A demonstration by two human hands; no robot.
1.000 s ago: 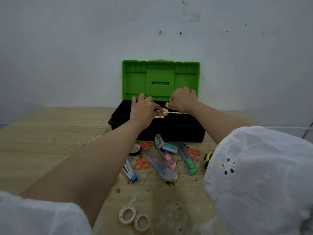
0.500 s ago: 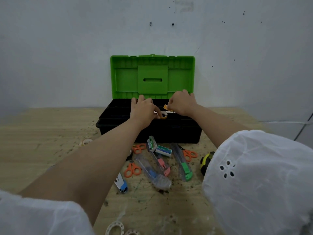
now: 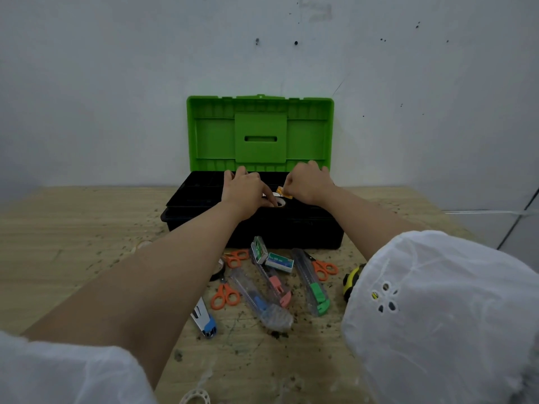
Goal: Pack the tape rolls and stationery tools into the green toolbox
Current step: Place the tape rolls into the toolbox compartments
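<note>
The green toolbox [image 3: 204, 199] stands open at the back of the worktop [image 3: 73, 243], with its lid [image 3: 259, 132] upright against the wall. Both hands reach over the black base. The left hand [image 3: 245, 191] has its fingers curled down and pinches a pale tape roll [image 3: 279, 201] that sits just above the box's open top, near the middle. The right hand [image 3: 309, 182] is beside it, fingers clenched around a small orange strip [image 3: 284, 192] at the roll's edge. I cannot tell whether the strip is joined to the roll.

In front of the box lie three pairs of orange scissors [image 3: 224, 295], two staple boxes [image 3: 279, 262], and three clear utility knives with pink [image 3: 275, 282], green [image 3: 316, 293] and blue [image 3: 256, 298] sliders. A blue and white stapler [image 3: 204, 319] lies nearest the left forearm. A yellow tape measure [image 3: 351, 282] shows beside the white right sleeve [image 3: 437, 316]. Another tape roll [image 3: 195, 399] peeks in at the bottom edge.
</note>
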